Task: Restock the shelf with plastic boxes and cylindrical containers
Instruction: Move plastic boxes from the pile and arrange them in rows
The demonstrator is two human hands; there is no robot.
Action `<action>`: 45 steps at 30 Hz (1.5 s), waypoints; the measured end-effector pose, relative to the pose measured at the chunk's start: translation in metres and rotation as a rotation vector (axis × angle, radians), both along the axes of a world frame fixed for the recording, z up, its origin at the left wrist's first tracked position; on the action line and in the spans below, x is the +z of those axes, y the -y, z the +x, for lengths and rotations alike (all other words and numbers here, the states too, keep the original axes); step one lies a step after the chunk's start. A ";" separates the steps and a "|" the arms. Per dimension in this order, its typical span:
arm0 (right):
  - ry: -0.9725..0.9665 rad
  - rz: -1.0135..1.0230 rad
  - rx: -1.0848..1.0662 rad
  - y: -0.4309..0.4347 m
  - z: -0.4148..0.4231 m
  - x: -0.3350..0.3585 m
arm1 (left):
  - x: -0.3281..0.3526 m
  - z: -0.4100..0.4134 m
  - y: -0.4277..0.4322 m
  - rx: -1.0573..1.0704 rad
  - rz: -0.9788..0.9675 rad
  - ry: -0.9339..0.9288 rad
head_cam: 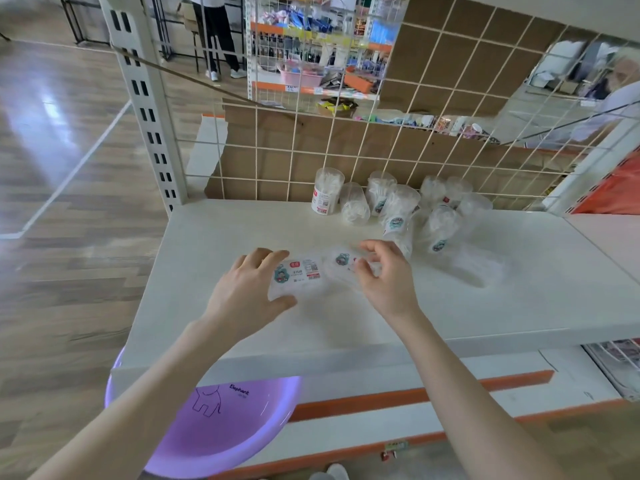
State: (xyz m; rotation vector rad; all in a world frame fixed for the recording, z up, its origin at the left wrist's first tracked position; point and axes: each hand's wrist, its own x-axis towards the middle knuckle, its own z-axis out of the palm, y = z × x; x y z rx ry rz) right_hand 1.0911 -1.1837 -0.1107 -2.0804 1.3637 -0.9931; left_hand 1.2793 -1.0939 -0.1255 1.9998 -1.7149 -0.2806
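On the white shelf point(485, 306), my left hand point(249, 289) grips a flat clear plastic box point(301, 275) with a red and white label, fingers over its far edge and thumb on the near edge. Right beside it my right hand point(381, 271) holds a second clear plastic box point(341, 263), which is blurred and partly hidden by my fingers. Several clear cylindrical containers point(398, 209) filled with white sticks cluster at the back of the shelf. One of them point(325, 192) stands upright at the left; others lean or lie tipped.
A wire grid backed with cardboard point(277, 161) closes the rear of the shelf. A slotted metal upright point(145, 109) stands at the back left corner. A purple plastic basin point(221, 427) sits below the shelf's front edge. A person point(218, 36) stands far behind.
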 end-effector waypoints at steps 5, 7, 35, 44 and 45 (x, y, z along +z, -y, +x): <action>-0.405 0.115 0.121 0.009 -0.011 -0.017 | -0.014 -0.004 -0.005 0.038 0.020 0.035; -0.393 0.127 0.130 0.004 -0.012 -0.023 | -0.019 -0.006 -0.008 0.038 -0.011 0.052; -0.111 -0.084 -0.040 -0.036 -0.275 0.002 | 0.021 -0.233 -0.015 -0.154 -0.203 -0.009; -0.142 -0.069 -0.093 -0.051 -0.402 -0.002 | 0.005 -0.364 -0.006 -0.190 -0.134 -0.033; -0.146 -0.058 -0.107 -0.051 -0.412 -0.003 | 0.005 -0.374 -0.004 -0.200 -0.130 -0.041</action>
